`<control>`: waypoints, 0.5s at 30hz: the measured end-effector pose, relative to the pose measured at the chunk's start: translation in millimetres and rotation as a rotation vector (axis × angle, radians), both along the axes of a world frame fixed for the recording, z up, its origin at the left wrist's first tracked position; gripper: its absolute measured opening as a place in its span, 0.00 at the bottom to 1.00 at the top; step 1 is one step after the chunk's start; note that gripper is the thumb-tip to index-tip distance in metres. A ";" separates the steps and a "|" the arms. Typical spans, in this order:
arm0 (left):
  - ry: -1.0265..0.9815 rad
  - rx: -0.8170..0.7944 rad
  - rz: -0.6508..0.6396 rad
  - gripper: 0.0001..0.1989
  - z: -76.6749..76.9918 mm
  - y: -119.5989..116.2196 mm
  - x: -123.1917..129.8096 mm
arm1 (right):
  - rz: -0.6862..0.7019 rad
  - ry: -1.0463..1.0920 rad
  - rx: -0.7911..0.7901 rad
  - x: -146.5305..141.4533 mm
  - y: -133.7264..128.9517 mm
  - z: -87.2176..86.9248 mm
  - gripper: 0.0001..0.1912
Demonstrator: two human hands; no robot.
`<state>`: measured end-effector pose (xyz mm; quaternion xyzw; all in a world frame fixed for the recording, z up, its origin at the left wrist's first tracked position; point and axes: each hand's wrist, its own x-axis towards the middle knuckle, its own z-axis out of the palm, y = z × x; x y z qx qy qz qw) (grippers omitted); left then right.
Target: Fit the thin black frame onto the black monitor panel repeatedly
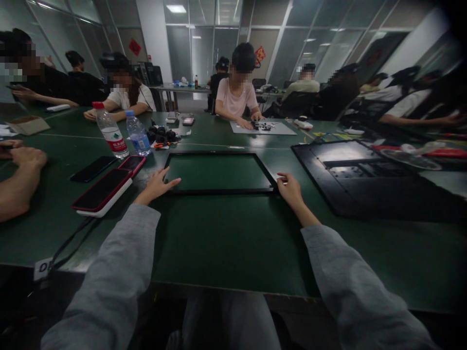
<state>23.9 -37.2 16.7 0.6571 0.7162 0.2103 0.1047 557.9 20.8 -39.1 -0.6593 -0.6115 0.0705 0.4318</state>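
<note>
A thin black rectangular frame (219, 191) lies on the green table, and the tabletop shows through its middle. At its left side is my left hand (155, 187), fingers apart and thumb stretched out over the near left corner. My right hand (291, 189) is at the opposite near corner, its fingers curled in and closed on the frame's right edge. A small white patch shows by the right fingertips; I cannot make out what it is.
Left of the frame are phones (102, 190), a red-capped bottle (111, 131) and a blue-capped bottle (137, 133). A large black panel (350, 182) lies to the right. Another person's forearm (22, 180) rests at the left edge. Across the table a person (237, 92) handles small parts on a white sheet (280, 129).
</note>
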 end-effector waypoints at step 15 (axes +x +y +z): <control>0.013 0.066 -0.181 0.19 -4.9 -3.5 2.4 | 0.053 -0.052 0.055 -7.7 -10.7 9.8 0.23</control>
